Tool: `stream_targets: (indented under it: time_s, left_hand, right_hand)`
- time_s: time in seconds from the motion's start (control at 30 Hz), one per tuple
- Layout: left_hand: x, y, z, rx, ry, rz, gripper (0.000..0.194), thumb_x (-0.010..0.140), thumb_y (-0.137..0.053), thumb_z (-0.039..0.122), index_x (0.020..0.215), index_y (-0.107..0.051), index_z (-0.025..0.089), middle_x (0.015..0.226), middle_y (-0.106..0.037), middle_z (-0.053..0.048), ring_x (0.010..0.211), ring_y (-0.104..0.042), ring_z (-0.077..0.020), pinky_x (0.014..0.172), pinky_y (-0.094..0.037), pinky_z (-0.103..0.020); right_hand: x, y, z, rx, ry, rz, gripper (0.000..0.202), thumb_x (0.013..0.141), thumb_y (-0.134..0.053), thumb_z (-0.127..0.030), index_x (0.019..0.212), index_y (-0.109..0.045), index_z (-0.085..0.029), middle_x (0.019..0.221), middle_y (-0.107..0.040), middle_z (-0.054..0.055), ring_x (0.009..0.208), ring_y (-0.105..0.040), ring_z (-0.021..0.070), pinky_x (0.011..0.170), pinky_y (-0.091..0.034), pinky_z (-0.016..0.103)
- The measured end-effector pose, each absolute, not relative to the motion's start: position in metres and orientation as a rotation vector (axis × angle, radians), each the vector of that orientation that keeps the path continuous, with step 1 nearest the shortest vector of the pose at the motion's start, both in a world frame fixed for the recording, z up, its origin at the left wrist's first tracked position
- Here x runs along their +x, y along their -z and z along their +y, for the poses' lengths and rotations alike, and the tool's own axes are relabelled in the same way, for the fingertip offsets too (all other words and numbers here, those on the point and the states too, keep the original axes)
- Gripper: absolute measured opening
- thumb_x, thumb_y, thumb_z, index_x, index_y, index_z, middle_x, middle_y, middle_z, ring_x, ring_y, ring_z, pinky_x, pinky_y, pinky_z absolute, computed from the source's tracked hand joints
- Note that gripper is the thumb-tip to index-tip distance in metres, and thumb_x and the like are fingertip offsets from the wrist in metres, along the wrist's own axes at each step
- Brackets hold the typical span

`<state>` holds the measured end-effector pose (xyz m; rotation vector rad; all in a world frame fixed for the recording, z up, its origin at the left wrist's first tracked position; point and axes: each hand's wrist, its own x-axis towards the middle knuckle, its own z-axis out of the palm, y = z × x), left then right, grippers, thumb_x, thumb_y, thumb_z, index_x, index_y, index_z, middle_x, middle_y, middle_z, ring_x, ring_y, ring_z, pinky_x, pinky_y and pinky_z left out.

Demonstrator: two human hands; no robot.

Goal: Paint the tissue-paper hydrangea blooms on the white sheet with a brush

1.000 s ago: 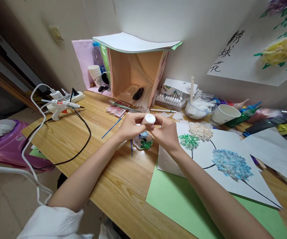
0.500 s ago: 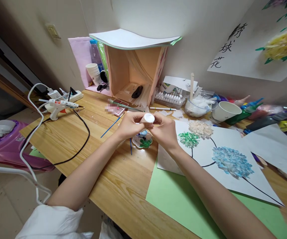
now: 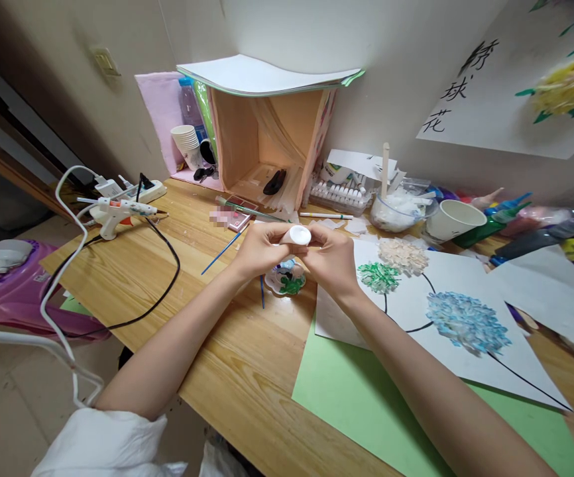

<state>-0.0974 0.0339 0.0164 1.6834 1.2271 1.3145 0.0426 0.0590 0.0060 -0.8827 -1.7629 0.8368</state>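
Both hands meet over the wooden desk around a small white tube (image 3: 299, 234), whose round white end faces the camera. My left hand (image 3: 263, 249) grips it from the left, fingers curled. From the other side my right hand (image 3: 333, 258) closes on it too. Just below them lies a flower-shaped palette (image 3: 287, 278) with green, blue and white paint, partly covered by the hands. White paper (image 3: 339, 318) with green, cream and blue textured flowers (image 3: 467, 322) is to the right, on a green sheet (image 3: 366, 404).
A glue gun (image 3: 118, 215) and cables are at the left. Thin blue brushes (image 3: 224, 254) lie near my left hand. Behind stand an open box (image 3: 237, 132), a tray of small paint tubes (image 3: 341, 195), a bowl (image 3: 399, 215) and a paper cup (image 3: 453, 222).
Almost nothing differs. The view has shifted very slightly, and both hands stay on the white tube.
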Motion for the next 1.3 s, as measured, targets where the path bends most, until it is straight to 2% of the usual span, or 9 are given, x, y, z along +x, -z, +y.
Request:
stream_targets:
  time_s: [0.33, 0.83, 1.0, 1.13, 1.2, 1.3]
  left_hand:
    - [-0.096, -0.016, 0.034, 1.659, -1.326, 1.21, 0.014, 0.066, -0.073, 0.027, 0.074, -0.076, 0.016, 0.068, -0.069, 0.0, 0.071, -0.062, -0.017, 0.068, -0.048, -0.027]
    - [-0.098, -0.015, 0.035, 1.71, -1.348, 1.175, 0.016, 0.069, -0.072, 0.025, 0.08, -0.077, 0.015, 0.077, -0.073, -0.001, 0.079, -0.066, -0.0199, 0.072, -0.05, -0.028]
    - [-0.096, -0.014, 0.036, 1.638, -1.344, 1.155, 0.029, 0.068, -0.074, 0.026, 0.096, -0.074, 0.016, 0.095, -0.074, -0.005, 0.091, -0.067, -0.0226, 0.081, -0.051, -0.032]
    - [-0.103, -0.019, 0.039, 1.618, -1.328, 1.097, 0.045, 0.069, -0.075, 0.03, 0.112, -0.068, 0.017, 0.116, -0.068, -0.009, 0.106, -0.062, -0.0244, 0.092, -0.048, -0.035]
    - [-0.11, -0.022, 0.042, 1.588, -1.396, 1.114, 0.041, 0.076, -0.068, 0.037, 0.112, -0.066, 0.016, 0.121, -0.066, -0.011, 0.11, -0.061, -0.0238, 0.094, -0.046, -0.035]
    - [-0.121, -0.02, 0.048, 1.452, -1.549, 1.236, 0.039, 0.09, -0.044, 0.042, 0.106, -0.066, 0.014, 0.113, -0.068, -0.013, 0.1, -0.064, -0.0212, 0.088, -0.048, -0.035]
  right_hand:
    - [0.042, -0.004, 0.059, -0.899, -0.86, -1.73, 0.006, 0.065, -0.065, -0.016, 0.07, -0.067, -0.018, 0.069, -0.069, -0.001, 0.063, -0.06, 0.0141, 0.062, -0.047, 0.025]
    - [0.042, -0.008, 0.059, -0.881, -0.854, -1.726, 0.009, 0.064, -0.063, -0.013, 0.071, -0.067, -0.017, 0.068, -0.069, -0.002, 0.063, -0.061, 0.0136, 0.062, -0.047, 0.025]
    - [0.042, -0.01, 0.061, -0.853, -0.96, -1.673, 0.014, 0.062, -0.067, -0.015, 0.076, -0.066, -0.017, 0.075, -0.07, 0.0, 0.068, -0.063, 0.0139, 0.065, -0.05, 0.026]
    - [0.042, -0.012, 0.067, -0.911, -1.066, -1.537, 0.022, 0.059, -0.075, -0.025, 0.075, -0.064, -0.016, 0.073, -0.069, 0.001, 0.07, -0.063, 0.0155, 0.068, -0.052, 0.03]
    - [0.044, -0.012, 0.071, -0.966, -1.125, -1.407, 0.029, 0.055, -0.079, -0.029, 0.076, -0.064, -0.016, 0.076, -0.069, 0.002, 0.073, -0.064, 0.0162, 0.072, -0.053, 0.031]
    - [0.047, -0.011, 0.078, -1.004, -1.282, -1.135, 0.035, 0.056, -0.081, -0.032, 0.08, -0.062, -0.015, 0.081, -0.068, 0.002, 0.079, -0.064, 0.0162, 0.076, -0.056, 0.032]
